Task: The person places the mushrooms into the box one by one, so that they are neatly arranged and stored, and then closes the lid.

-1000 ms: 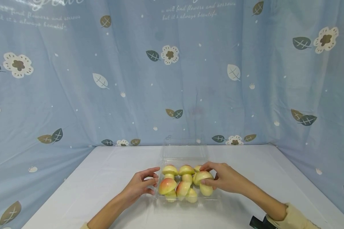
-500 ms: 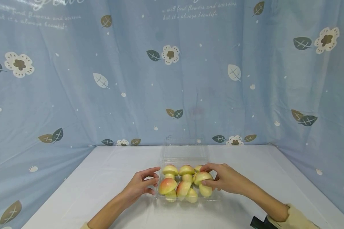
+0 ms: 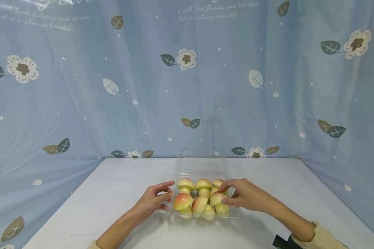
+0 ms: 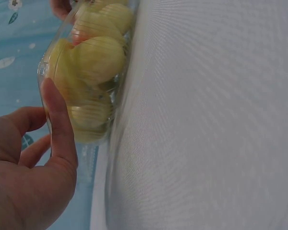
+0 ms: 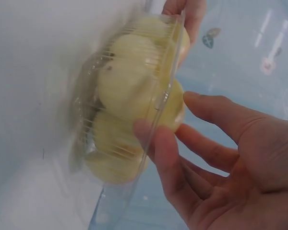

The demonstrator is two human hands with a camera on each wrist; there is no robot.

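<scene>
A clear plastic box (image 3: 172, 211) stands open on the table with several yellow toy mushrooms, some with reddish caps, inside. My left hand (image 3: 152, 200) grips the box's left edge; in the left wrist view, one finger (image 4: 57, 115) lies along its outer wall. At the box's right end, my right hand (image 3: 246, 194) is over the front right mushroom (image 3: 217, 198). Its fingertips are loosely spread around that mushroom's cap, at or very near it. In the right wrist view, lower fingers (image 5: 165, 153) are by the box's rim.
Behind the box, its transparent hinged lid (image 3: 201, 164) is raised. A white cloth covers the table (image 3: 137, 169). A blue patterned curtain (image 3: 143, 103) hangs around the back and sides. A dark object (image 3: 285, 242) sits by the right sleeve.
The front right mushroom has shifted slightly left and settled lower among the others. My right fingers have loosened around its cap, uncovering more of the mushroom behind. The left hand stays put.
</scene>
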